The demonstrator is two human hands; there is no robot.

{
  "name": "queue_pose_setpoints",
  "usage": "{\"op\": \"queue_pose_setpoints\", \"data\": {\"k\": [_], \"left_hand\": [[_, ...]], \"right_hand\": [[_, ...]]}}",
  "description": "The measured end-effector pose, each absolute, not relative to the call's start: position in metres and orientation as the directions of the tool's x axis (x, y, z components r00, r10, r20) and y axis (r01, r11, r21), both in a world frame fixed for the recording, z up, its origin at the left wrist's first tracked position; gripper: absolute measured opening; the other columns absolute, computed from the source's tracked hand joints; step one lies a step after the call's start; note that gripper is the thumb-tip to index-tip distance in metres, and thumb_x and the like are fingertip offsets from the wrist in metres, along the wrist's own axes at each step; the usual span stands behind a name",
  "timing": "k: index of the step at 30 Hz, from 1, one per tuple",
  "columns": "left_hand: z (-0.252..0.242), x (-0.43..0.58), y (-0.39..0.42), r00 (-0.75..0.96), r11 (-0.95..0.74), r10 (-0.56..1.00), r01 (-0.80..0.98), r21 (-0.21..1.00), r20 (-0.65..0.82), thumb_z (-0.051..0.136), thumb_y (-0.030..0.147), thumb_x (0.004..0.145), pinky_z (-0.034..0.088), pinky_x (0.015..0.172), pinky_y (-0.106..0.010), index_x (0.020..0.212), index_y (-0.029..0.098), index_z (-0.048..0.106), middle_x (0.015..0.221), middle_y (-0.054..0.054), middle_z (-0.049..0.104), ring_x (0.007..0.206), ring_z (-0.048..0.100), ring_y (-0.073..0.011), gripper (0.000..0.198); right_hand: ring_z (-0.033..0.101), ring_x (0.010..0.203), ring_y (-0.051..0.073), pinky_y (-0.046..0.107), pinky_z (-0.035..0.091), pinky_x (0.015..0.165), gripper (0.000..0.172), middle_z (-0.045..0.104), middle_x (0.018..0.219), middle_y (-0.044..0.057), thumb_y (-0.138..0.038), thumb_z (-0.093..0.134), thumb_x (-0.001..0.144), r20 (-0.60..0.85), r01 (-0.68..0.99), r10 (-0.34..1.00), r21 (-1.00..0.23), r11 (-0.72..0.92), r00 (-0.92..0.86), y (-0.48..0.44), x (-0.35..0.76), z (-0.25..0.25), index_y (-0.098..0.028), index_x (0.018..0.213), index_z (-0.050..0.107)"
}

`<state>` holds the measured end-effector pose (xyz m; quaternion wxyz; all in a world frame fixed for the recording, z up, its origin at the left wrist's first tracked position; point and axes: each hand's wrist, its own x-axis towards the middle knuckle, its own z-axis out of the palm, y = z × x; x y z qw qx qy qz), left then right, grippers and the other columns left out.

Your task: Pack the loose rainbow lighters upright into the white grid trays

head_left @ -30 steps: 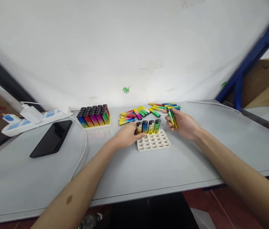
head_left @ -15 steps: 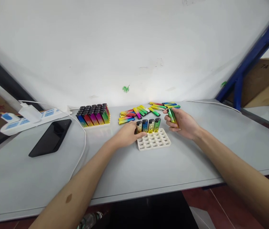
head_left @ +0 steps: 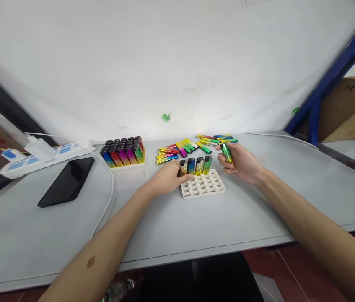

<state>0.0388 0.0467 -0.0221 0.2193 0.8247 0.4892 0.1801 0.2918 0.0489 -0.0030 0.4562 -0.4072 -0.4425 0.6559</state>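
Barely shifted — lighter [head_left: 226, 154] held in R hand [head_left: 244, 162] — nr tray [head_left: 204, 194].

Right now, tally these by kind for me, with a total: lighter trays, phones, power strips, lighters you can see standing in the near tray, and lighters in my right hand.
Near tray plus far tray: 2
Phone: 1
Power strip: 1
Visible standing lighters in the near tray: 4
Held lighter, right hand: 1
Total: 9
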Motion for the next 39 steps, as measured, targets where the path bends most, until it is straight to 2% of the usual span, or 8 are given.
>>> {"op": "queue_pose_setpoints", "data": {"k": [3,6,9,13,20,29,35,39], "left_hand": [[-0.0215,0.039,0.0467,0.461,-0.426,0.884,0.727,0.538,0.077,0.058,0.05,0.084,0.026,0.051,-0.03,0.056,0.021,0.034,0.054,0.002,0.039,0.053,0.041,-0.0148,0.047],[-0.0216,0.0394,0.047,0.462,-0.428,0.884,0.735,0.526,0.074,0.058,0.05,0.084,0.026,0.051,-0.03,0.055,0.021,0.035,0.054,0.002,0.039,0.053,0.04,-0.0145,0.048],[-0.0224,0.0392,0.0472,0.456,-0.423,0.887,0.738,0.526,0.075,0.058,0.052,0.084,0.026,0.051,-0.03,0.055,0.021,0.035,0.055,0.002,0.041,0.052,0.039,-0.0142,0.048],[-0.0227,0.0386,0.0468,0.457,-0.422,0.886,0.728,0.54,0.076,0.058,0.051,0.084,0.027,0.051,-0.03,0.056,0.021,0.036,0.056,0.002,0.042,0.052,0.039,-0.0136,0.047],[-0.0209,0.0394,0.0461,0.464,-0.433,0.882,0.728,0.532,0.082,0.058,0.051,0.084,0.024,0.05,-0.03,0.055,0.021,0.032,0.056,0.002,0.038,0.052,0.036,-0.0133,0.049],[-0.0227,0.0394,0.0471,0.455,-0.422,0.887,0.725,0.545,0.082,0.058,0.052,0.084,0.026,0.051,-0.029,0.058,0.021,0.034,0.061,0.002,0.041,0.056,0.038,-0.0137,0.048],[-0.0215,0.0401,0.0465,0.468,-0.441,0.879,0.721,0.534,0.093,0.059,0.05,0.084,0.026,0.052,-0.029,0.057,0.02,0.034,0.062,0.001,0.044,0.056,0.04,-0.0136,0.047],[-0.0205,0.0404,0.0455,0.455,-0.427,0.885,0.714,0.555,0.096,0.06,0.049,0.083,0.026,0.051,-0.029,0.057,0.021,0.035,0.061,0.001,0.044,0.055,0.039,-0.0136,0.046]], "right_hand": [[0.036,0.048,0.01,0.02,0.024,0.04,0.022,0.048,0.067,-0.004,-0.045,0.058,0.087,-0.104,-0.231,0.968,-0.96,-0.157,-0.226,0.0463,0.2895,-0.0024,-0.027,0.094,0.049],[0.042,0.052,0.011,0.019,0.025,0.041,0.034,0.048,0.068,-0.006,-0.046,0.067,0.083,-0.086,-0.239,0.97,-0.961,-0.141,-0.229,0.0442,0.2884,-0.0019,-0.028,0.088,0.039],[0.033,0.047,0.009,0.019,0.016,0.04,0.034,0.04,0.062,-0.006,-0.055,0.062,0.084,-0.102,-0.254,0.965,-0.953,-0.164,-0.241,0.0448,0.2896,-0.0021,-0.027,0.088,0.043],[0.024,0.045,0.009,0.021,0.014,0.039,0.051,0.032,0.056,-0.005,-0.071,0.041,0.086,-0.17,-0.236,0.949,-0.943,-0.235,-0.267,0.0482,0.2917,-0.0034,-0.022,0.077,0.049],[0.016,0.042,0.009,0.021,0.013,0.038,0.029,0.026,0.05,-0.006,-0.045,0.04,0.087,-0.187,-0.218,0.953,-0.946,-0.24,-0.237,0.0482,0.2902,-0.0039,-0.022,0.069,0.043],[0.015,0.042,0.009,0.021,0.014,0.039,0.01,0.026,0.05,-0.007,-0.033,0.042,0.076,-0.134,-0.212,0.971,-0.961,-0.176,-0.2,0.0459,0.2917,-0.0004,-0.024,0.073,0.043],[0.016,0.042,0.009,0.021,0.014,0.038,0.018,0.026,0.049,-0.007,-0.037,0.04,0.083,-0.164,-0.207,0.969,-0.957,-0.202,-0.186,0.0474,0.2899,-0.003,-0.023,0.074,0.047],[0.016,0.043,0.009,0.021,0.014,0.038,0.035,0.027,0.05,-0.007,-0.053,0.041,0.089,-0.181,-0.177,0.963,-0.96,-0.217,-0.2,0.0491,0.2898,-0.0067,-0.022,0.076,0.05]]}}
